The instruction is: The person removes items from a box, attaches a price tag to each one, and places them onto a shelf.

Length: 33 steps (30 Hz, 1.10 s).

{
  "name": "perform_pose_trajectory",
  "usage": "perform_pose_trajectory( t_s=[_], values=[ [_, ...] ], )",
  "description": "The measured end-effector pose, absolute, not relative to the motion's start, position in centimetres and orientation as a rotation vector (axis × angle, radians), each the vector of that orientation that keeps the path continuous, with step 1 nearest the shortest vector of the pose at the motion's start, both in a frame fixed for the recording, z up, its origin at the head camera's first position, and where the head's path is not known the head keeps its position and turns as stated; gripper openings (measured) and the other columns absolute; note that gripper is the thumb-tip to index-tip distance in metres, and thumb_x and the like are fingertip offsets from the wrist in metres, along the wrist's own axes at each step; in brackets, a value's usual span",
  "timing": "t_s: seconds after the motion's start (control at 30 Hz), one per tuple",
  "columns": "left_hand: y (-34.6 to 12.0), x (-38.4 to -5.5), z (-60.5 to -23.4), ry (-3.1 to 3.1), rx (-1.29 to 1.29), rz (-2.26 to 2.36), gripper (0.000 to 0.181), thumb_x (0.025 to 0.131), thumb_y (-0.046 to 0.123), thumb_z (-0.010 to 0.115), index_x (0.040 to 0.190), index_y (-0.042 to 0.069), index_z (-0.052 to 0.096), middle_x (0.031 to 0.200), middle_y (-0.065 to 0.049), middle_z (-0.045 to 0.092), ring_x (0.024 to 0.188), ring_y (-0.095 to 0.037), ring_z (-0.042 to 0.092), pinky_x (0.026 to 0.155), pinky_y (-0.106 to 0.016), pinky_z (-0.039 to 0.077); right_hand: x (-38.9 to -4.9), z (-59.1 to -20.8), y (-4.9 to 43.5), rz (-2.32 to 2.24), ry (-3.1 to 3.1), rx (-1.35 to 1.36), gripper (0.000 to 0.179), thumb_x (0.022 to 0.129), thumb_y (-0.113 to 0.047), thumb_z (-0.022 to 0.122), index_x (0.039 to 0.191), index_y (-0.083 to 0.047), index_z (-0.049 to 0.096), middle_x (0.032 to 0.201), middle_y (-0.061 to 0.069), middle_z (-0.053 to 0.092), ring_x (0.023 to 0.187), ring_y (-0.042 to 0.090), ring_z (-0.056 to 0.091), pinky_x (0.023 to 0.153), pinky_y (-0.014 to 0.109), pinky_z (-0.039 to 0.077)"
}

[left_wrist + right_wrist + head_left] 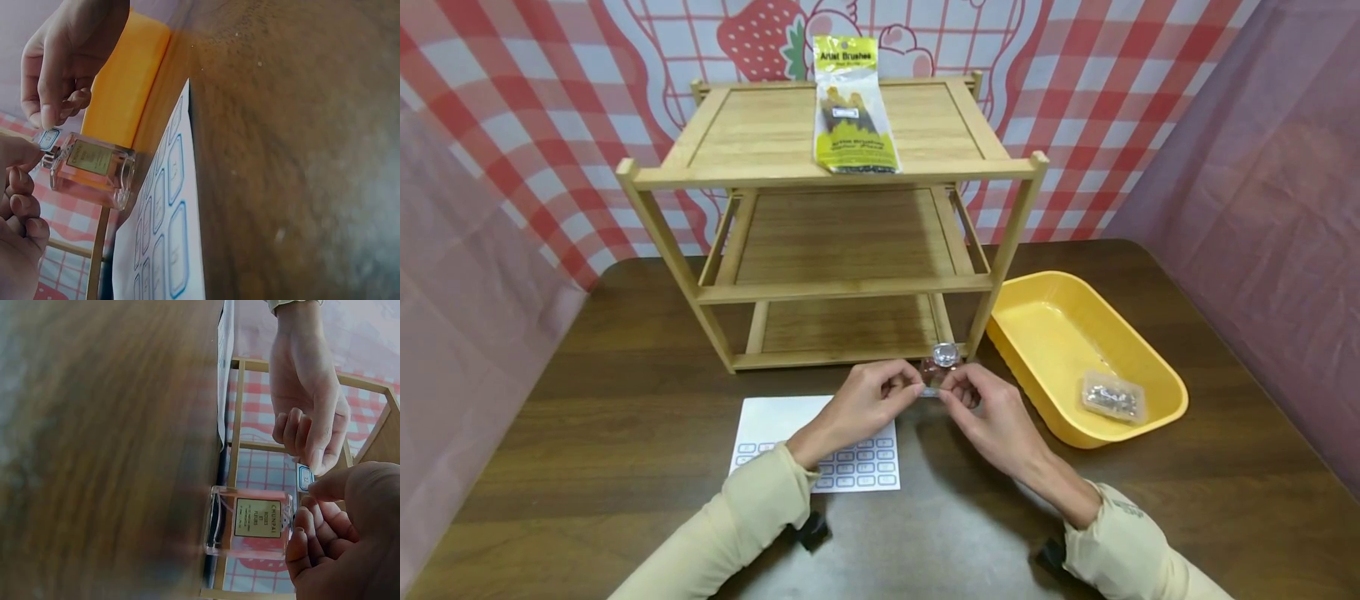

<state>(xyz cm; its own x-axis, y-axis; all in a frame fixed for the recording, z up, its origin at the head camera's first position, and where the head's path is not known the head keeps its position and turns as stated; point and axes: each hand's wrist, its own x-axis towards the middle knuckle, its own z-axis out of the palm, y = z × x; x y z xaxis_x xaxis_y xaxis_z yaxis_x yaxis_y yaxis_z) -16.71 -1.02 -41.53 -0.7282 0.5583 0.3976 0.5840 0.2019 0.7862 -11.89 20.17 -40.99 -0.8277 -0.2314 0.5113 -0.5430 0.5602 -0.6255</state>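
Between both hands a small blue-bordered sticker label (305,479) is stretched, each hand pinching one end. My left hand (876,396) has the label's left end between thumb and forefinger; my right hand (997,417) has its right end. Just behind the fingertips stands a perfume bottle (942,360) with a clear faceted stopper, partly hidden by the hands in the head view. The bottle is square, holds pink liquid and bears a pale front label, seen in the right wrist view. Under my left forearm lies a sheet of stickers (883,458) with rows of blue-framed labels.
A three-tier wooden shelf (842,290) stands at the back, with a bag of artist brushes (853,117) on its top tier; a small label is on the bag. To the right sits a yellow bin (1045,317) holding a clear box of small metallic items (1113,397).
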Motion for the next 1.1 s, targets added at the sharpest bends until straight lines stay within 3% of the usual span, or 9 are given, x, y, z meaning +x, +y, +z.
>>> perform_pose_trajectory(
  t_s=[1.1],
  values=[
    [1.1,-17.0,-42.0,-2.386,-1.061,-1.444,0.003,0.096,0.004,0.071,0.098,0.002,0.072,0.07,0.004,0.054,0.06,-0.003,0.045,0.051,-0.02,0.041,-12.7,-41.1,21.1,1.141,-2.43,0.542,0.017,0.086,0.011,0.073,0.092,-0.002,0.065,0.083,0.003,0.063,0.072,0.013,0.058,0.062,0.023,0.052]
  ],
)
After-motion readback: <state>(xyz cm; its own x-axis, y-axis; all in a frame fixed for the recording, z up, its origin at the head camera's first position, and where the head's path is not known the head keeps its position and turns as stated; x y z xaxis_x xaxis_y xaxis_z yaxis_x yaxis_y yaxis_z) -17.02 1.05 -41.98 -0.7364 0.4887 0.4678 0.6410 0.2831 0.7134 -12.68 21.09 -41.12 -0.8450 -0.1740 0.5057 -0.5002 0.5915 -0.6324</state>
